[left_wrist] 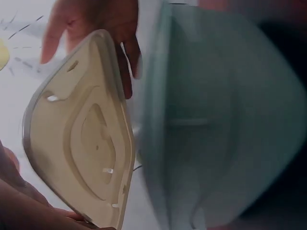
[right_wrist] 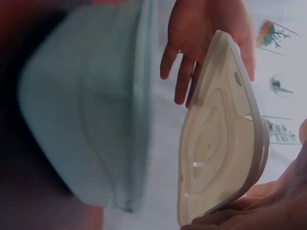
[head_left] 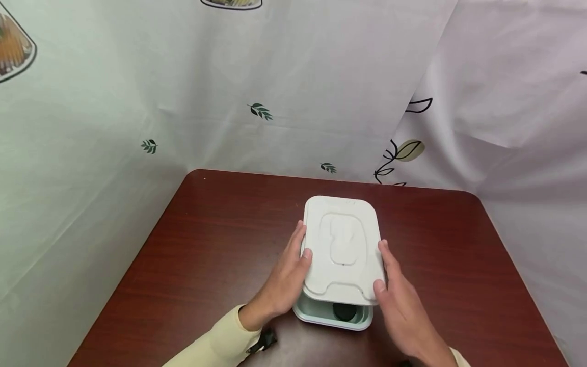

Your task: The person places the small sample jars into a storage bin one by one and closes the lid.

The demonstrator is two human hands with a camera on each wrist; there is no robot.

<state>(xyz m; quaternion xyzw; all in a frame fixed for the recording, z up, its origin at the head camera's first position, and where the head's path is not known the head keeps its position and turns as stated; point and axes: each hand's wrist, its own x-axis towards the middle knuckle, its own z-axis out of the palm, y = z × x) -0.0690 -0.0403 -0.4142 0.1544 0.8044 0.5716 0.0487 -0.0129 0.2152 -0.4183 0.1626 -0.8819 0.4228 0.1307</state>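
Note:
A white rectangular plastic lid is held above a pale green container on the table, apart from its rim at the near end. My left hand holds the lid's left edge, and my right hand holds the right edge, thumbs towards the top and fingers along the side. Under the lid, a dark round object shows inside the container; its kind is unclear. Both wrist views show the lid's underside tilted over the container's wall. Most of the container's inside is hidden.
The dark red-brown wooden table has rounded far corners. Behind it and at the sides hang pale printed cloths. A black strap with a buckle is on the left wrist, beside a pale yellow sleeve.

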